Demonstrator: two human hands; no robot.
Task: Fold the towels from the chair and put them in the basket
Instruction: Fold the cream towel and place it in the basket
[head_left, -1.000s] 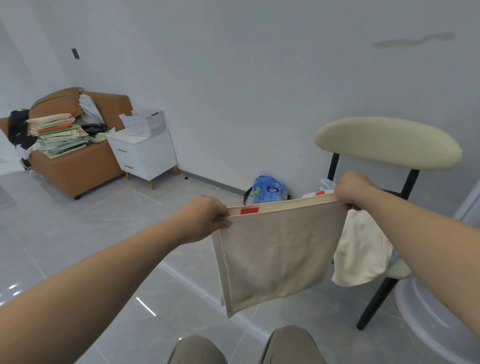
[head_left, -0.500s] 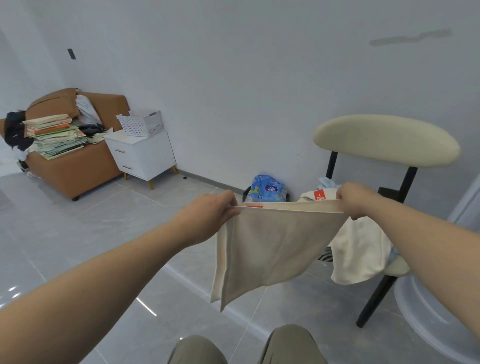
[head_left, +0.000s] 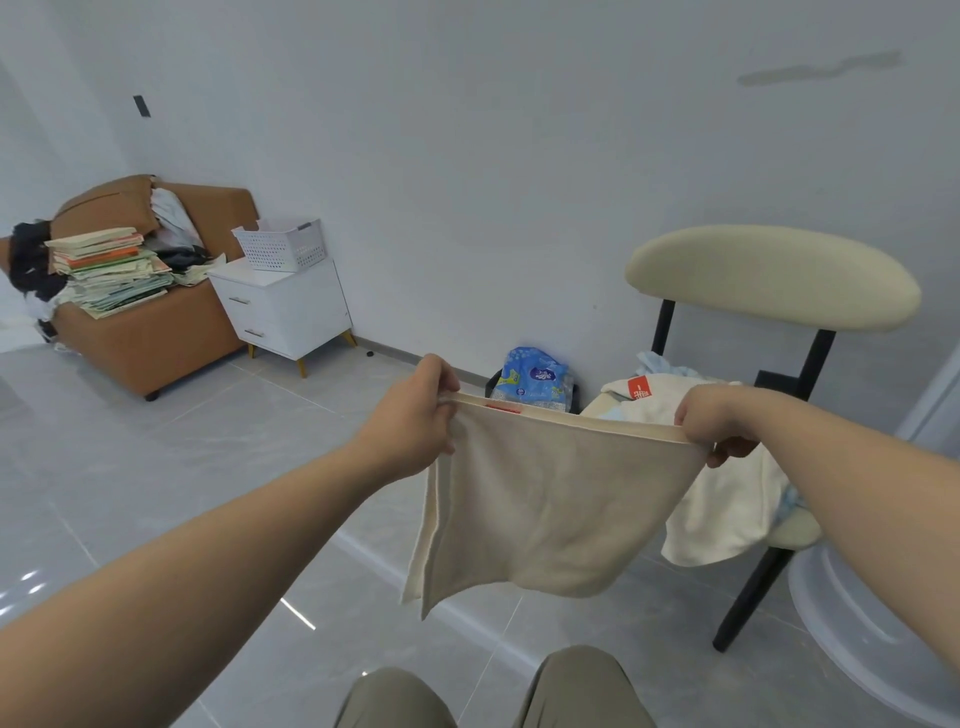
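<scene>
Held towel (head_left: 550, 509): plain cream, with 1 red tag (head_left: 503, 407) on its upper hem.
Chair (head_left: 769, 275): cream backrest and seat pad, black frame.
Towel on chair (head_left: 727, 514): cream, with 1 red label (head_left: 639, 387) bearing white marks. The cloth (head_left: 660, 364) beside it is light blue.
Basket (head_left: 283, 249): white, walls patterned with a regular grid of small holes.
Nightstand (head_left: 291, 312): white, silver handles, light tan legs.
Sofa (head_left: 150, 348): tan brown.
Package (head_left: 532, 379): blue with white and yellow print.
Floor (head_left: 156, 441): pale grey tiles with faint marbled veining.
Trousers (head_left: 582, 691): khaki.
</scene>
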